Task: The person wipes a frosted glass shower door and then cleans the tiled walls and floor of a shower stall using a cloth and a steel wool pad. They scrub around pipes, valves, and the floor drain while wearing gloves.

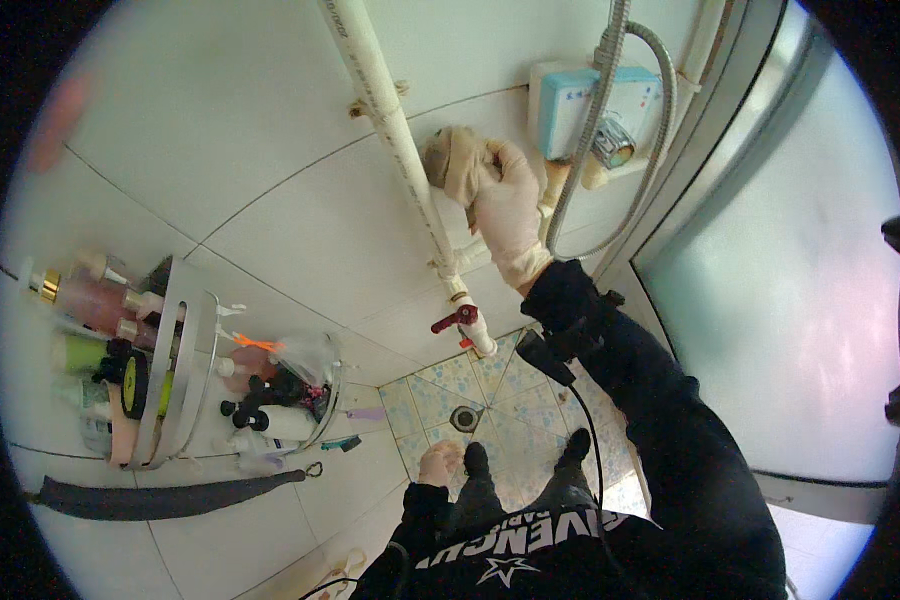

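Observation:
My right hand [506,206], in a pale thin glove, holds a crumpled beige cloth [457,161] against the white wall tiles, just right of a white plastic pipe [397,142]. A blue and white box [600,105] with a metal valve knob [613,142] is close by on the right, behind a metal shower hose [592,112]. Low in the view, my left hand [441,461], also gloved, hangs above the floor beside my shoe. It seems to hold nothing, though its fingers are too small to read.
At left, a two-tier wall rack [161,382] holds several bottles. A dark strap [172,499] hangs below it. The pipe ends in a red-handled tap [461,319] above the tiled floor with a round drain [465,418]. A frosted glass door [780,285] stands right.

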The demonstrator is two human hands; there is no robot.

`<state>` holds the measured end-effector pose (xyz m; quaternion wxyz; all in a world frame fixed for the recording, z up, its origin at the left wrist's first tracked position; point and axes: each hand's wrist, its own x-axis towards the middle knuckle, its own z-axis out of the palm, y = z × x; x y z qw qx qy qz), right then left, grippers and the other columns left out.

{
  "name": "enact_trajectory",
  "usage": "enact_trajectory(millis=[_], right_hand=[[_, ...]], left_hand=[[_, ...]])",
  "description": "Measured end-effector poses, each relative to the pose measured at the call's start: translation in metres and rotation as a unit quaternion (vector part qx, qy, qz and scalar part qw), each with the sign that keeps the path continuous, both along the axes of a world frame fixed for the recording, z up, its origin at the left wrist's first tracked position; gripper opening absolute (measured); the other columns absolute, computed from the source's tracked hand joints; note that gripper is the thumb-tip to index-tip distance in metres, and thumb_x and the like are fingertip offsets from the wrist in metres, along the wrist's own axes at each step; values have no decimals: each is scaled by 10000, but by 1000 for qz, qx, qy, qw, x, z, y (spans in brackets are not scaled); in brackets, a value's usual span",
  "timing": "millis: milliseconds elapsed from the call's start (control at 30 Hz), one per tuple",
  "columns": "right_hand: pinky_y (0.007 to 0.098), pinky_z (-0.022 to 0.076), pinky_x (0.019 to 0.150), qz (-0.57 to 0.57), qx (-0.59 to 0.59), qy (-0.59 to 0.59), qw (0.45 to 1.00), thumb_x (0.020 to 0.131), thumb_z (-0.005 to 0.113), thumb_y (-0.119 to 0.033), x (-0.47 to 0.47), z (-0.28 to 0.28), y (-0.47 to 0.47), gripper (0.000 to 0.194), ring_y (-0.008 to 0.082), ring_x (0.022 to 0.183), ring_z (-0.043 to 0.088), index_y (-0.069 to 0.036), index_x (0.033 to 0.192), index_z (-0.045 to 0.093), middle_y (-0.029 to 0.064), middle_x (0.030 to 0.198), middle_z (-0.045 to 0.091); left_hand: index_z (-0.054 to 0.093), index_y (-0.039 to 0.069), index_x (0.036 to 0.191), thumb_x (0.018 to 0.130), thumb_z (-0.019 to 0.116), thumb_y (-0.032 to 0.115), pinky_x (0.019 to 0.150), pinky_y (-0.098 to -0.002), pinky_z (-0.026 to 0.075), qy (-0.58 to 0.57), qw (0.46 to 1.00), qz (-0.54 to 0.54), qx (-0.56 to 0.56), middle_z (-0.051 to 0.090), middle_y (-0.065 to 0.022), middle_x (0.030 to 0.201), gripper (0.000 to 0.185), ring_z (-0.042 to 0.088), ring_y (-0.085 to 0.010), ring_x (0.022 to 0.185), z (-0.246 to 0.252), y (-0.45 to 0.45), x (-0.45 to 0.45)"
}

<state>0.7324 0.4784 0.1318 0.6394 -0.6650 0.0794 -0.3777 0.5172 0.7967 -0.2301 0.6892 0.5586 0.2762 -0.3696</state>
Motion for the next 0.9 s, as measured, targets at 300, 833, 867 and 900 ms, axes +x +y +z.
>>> enact_trajectory(millis=[300, 833, 867, 900], right_hand=[[228, 497, 699, -29, -30, 95, 995, 862, 533, 90, -62, -54, -7, 343, 109, 830, 594, -55, 1150, 647, 36, 1014, 604], [415, 529, 796, -183, -388, 316, 846, 751, 677, -203, 0, -64, -29, 339, 347, 952, 630, 14, 1001, 604, 208, 989, 612], [425, 535, 757, -203, -363, 271, 868, 720, 695, -211, 4, -64, -27, 323, 351, 905, 638, 2, 949, 614, 198, 899, 630], [427, 530, 754, -191, -315, 279, 887, 710, 699, -207, 7, -65, -25, 317, 357, 888, 637, -8, 942, 614, 195, 872, 628]], left_hand=[[492, -16, 1314, 986, 489, 152, 941, -433, 504, 2, 1000, 2, 22, 597, -167, 1228, 369, 604, -304, 1095, 4, 12, 9], [514, -15, 1289, 925, 613, 164, 859, -367, 517, -5, 998, -60, 30, 635, -158, 1160, 418, 637, -260, 1052, 8, 9, -5], [510, -17, 1294, 919, 624, 160, 851, -360, 518, -2, 998, -52, 30, 638, -151, 1152, 430, 639, -258, 1047, 7, 7, -6], [507, -18, 1299, 914, 636, 156, 843, -354, 519, 34, 999, -17, 33, 641, -143, 1143, 443, 642, -256, 1043, 6, 6, -8]])
